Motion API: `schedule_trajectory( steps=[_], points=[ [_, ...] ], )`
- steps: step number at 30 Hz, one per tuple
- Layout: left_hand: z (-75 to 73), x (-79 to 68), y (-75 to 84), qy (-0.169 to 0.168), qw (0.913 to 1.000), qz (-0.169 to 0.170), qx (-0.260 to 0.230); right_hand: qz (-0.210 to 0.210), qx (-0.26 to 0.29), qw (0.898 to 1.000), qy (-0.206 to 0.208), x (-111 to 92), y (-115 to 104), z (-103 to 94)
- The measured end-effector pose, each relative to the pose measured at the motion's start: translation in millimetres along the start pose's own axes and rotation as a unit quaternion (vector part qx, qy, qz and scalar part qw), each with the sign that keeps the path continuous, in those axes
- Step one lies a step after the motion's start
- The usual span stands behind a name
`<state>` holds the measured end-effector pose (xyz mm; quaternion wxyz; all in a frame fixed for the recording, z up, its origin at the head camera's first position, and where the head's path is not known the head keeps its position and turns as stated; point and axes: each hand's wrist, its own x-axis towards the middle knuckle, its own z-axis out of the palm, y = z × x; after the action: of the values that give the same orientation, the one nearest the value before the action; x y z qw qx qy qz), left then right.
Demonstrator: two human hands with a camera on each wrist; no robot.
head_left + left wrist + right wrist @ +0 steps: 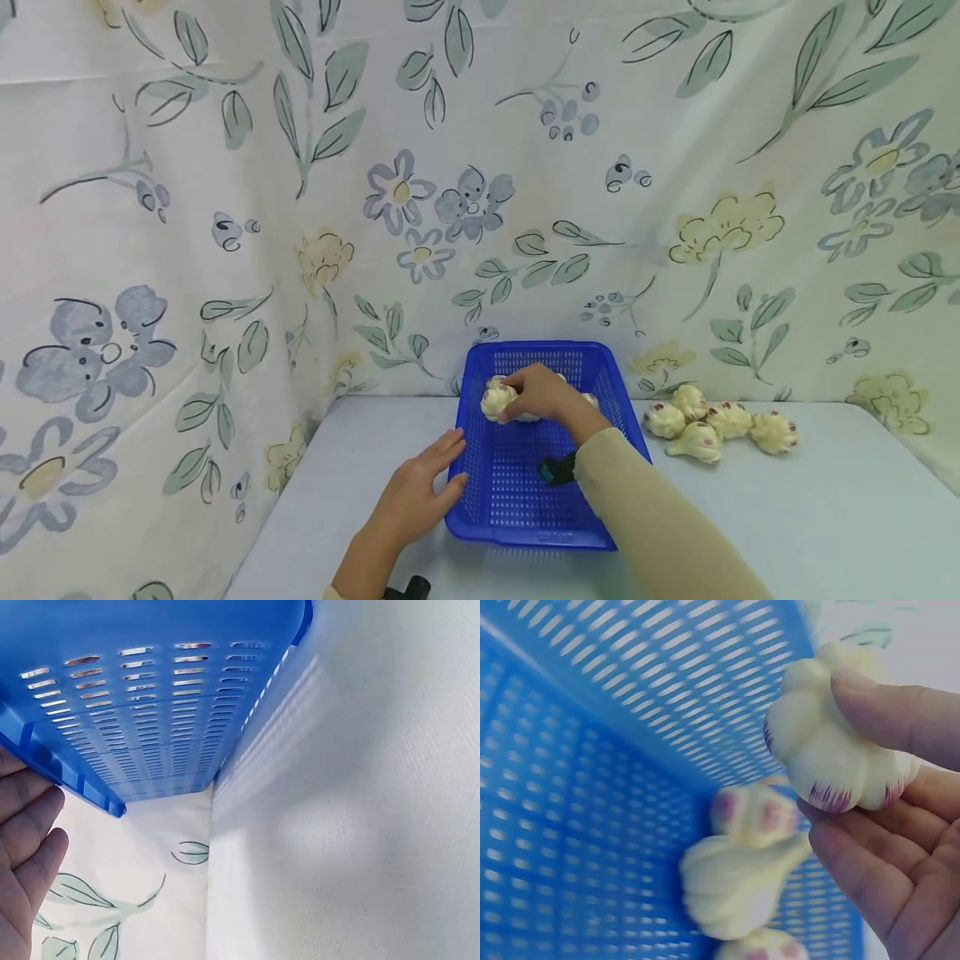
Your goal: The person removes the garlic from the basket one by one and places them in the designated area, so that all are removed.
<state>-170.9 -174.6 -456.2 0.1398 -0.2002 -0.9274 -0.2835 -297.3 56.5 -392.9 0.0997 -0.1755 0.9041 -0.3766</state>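
My right hand (543, 390) pinches a garlic bulb (829, 735) between thumb and fingers, over the far left part of a blue plastic basket (517, 535). In the right wrist view the bulb shows white cloves with purple streaks. Below it, several more bulbs lie in the basket, among them a plain white garlic bulb (731, 889) with a stem. My left hand (416, 492) is at the basket's left rim, its fingers straight and touching the rim. The left wrist view shows those fingers (34, 817) under the rim's edge, beside the slotted side wall.
On the white table (825, 517), right of the basket, several garlic bulbs (697, 442) lie in a group. A floral curtain (480, 208) hangs behind the table and along its left side.
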Motion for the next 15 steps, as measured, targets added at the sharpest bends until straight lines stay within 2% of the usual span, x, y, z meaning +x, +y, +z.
schedule_trajectory(
  steps=[5,9,15],
  points=[
    [2.0,0.0,0.0,0.002,1.0000,-0.005,0.003,-0.013,0.050,0.999,0.012,-18.0,-3.6,-22.3],
    [3.6,-0.5,-0.1,0.010,0.9999,-0.008,-0.004,-0.027,0.051,0.998,0.035,-36.3,1.1,-45.4],
    [5.1,-1.9,0.7,0.007,0.9997,-0.014,-0.016,-0.038,0.060,0.995,0.067,-70.8,20.5,-79.9]
  ],
)
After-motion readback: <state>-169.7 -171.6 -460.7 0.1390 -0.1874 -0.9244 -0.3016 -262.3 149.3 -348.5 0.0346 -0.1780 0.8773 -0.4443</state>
